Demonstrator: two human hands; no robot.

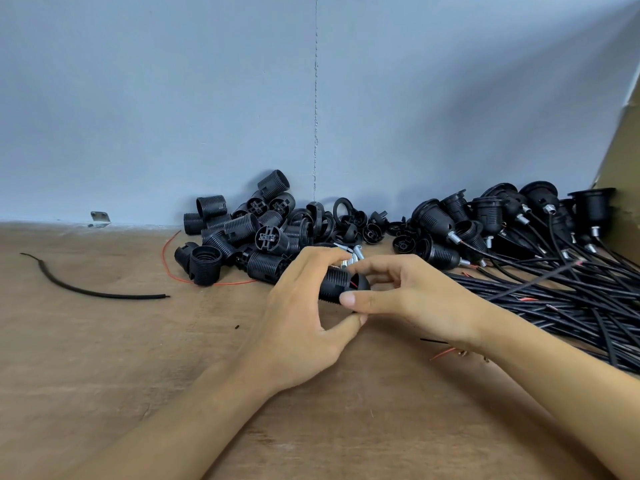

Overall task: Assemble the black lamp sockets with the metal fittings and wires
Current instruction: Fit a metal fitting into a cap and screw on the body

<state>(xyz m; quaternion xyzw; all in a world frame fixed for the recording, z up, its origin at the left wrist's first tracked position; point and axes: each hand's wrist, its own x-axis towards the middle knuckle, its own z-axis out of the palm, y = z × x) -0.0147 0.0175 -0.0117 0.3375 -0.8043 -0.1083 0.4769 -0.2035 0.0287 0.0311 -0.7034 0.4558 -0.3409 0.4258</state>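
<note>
**Head view.** The left hand (304,306) has its grip closed round the ribbed body of a black socket (337,284), fingers over the top and thumb underneath. The right hand (415,299) pinches the rounded cap end of the same socket between thumb and fingers. A red strand (353,284) shows in the cap's opening. The socket is held just above the tabletop (104,358), about midway between the left and right edges and nearer the back edge than the front.

**Stock.**
- A pile of loose socket parts (242,230) lies along the back edge.
- Metal fittings (353,254) lie just behind the hands.
- Finished sockets (502,220) lie towards the back right corner.
- Their wires (571,296) trail along the right side.

**Assessment.** The step appears to be joining the cap to the body.

**Recommendations.**
- Keep the two parts on one axis.
- Hold the body still in the left grip and turn only the cap.
- Tuck the red strand fully inside before the seam closes, since a trapped strand could be nicked.
- If the joint binds, back off and start again rather than forcing it.
</note>
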